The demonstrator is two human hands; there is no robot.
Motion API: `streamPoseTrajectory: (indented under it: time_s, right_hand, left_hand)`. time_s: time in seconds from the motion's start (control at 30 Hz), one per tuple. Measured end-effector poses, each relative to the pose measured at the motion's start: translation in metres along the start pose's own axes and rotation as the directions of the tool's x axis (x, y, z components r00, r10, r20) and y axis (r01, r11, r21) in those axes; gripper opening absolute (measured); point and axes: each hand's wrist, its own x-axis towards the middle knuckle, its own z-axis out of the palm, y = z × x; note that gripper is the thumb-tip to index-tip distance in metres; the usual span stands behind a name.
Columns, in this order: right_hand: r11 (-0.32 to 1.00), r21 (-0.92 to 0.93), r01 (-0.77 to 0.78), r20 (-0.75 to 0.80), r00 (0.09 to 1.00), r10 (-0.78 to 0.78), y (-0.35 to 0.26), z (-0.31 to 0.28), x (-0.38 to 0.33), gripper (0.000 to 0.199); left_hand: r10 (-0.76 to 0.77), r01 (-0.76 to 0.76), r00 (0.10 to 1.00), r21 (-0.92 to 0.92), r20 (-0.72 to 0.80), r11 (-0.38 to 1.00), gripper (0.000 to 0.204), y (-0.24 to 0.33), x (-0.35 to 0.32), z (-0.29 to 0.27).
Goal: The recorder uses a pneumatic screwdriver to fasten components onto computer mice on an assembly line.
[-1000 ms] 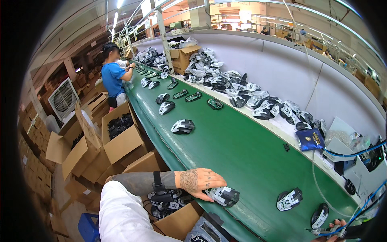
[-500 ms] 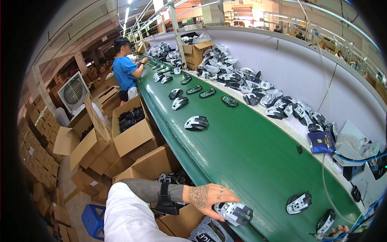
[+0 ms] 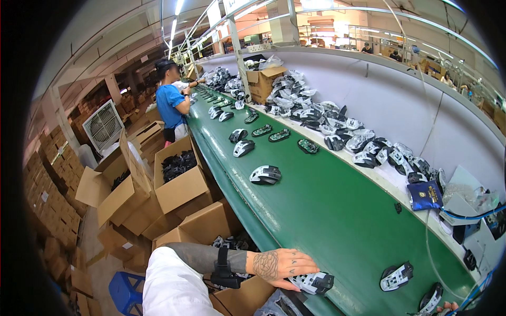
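Observation:
My left hand (image 3: 285, 265) lies over a grey and black computer mouse shell (image 3: 316, 283) at the near edge of the green belt. Its fingers drape across the top and the thumb is on the near side, so part of the shell is hidden. Only fingertips of my right hand (image 3: 449, 306) show at the lower right rim. Beside them is a black and white mouse shell (image 3: 432, 298); whether they touch it I cannot tell. Another shell with a white inner part (image 3: 397, 276) rests on the belt between my hands.
Mouse shells (image 3: 265, 175) and green circuit boards (image 3: 308, 146) are spread along the belt (image 3: 337, 210). Bagged shells (image 3: 363, 142) line the ledge, with a blue pouch (image 3: 425, 195) near its right end. Open cartons (image 3: 182, 184) and a blue stool (image 3: 126, 289) stand left. A co-worker (image 3: 171, 102) stands farther along.
The whole view has shifted slightly. My left hand stays on the mouse shell, its fingers now further over the top. The co-worker's arm now reaches across toward the far pile.

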Motion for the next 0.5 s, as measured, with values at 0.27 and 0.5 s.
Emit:
streamPoseTrajectory:
  time_s: [0.27, 0.5]
  right_hand:
    - [0.995, -0.081, -0.053, 0.024, 0.998, 0.055, -0.001, -0.006, 0.002, 0.041]
    - [0.990, 0.066, -0.128, -0.037, 0.991, 0.131, 0.005, -0.008, -0.005, 0.048]
  left_hand:
    - [-0.108, 0.116, 0.914, 0.002, 0.391, 0.993, 0.066, -0.016, 0.015, -0.019]
    - [-0.037, 0.175, 0.972, 0.610, -0.232, 0.773, 0.059, -0.164, 0.101, -0.153]
